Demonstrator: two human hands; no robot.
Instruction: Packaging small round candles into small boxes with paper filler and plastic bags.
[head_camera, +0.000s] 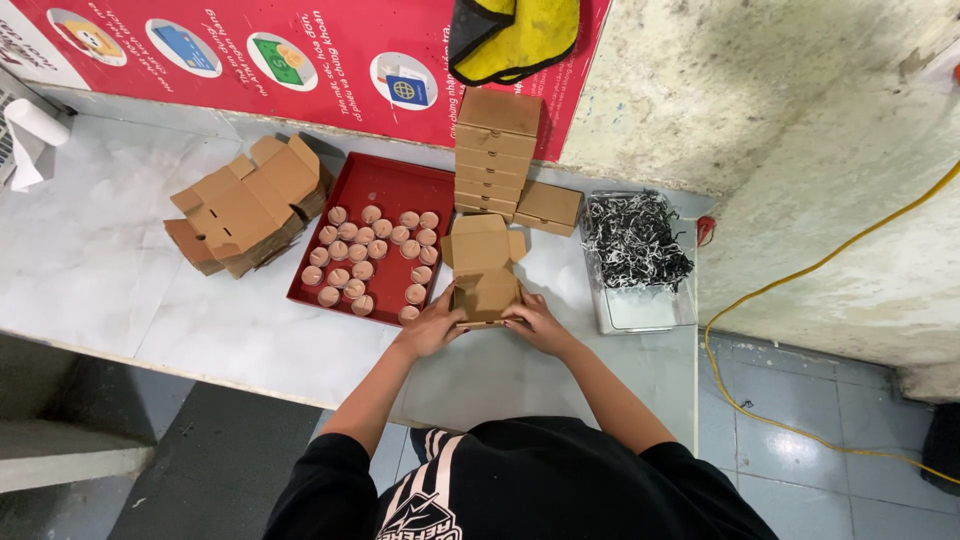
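A small brown cardboard box (483, 268) lies on the white table (100, 260) with its lid flap open toward the wall. My left hand (432, 325) presses its left side and my right hand (537, 322) presses its right side, fingers on the near walls. Just left of the box a red tray (385, 183) holds several small round tan pieces (365, 258).
A pile of flat unfolded cardboard blanks (250, 205) lies at the left. A stack of closed boxes (497, 150) stands behind the open one. A clear tub with black-and-white shredded paper (636, 240) is at the right. A yellow cable (800, 280) runs over the floor.
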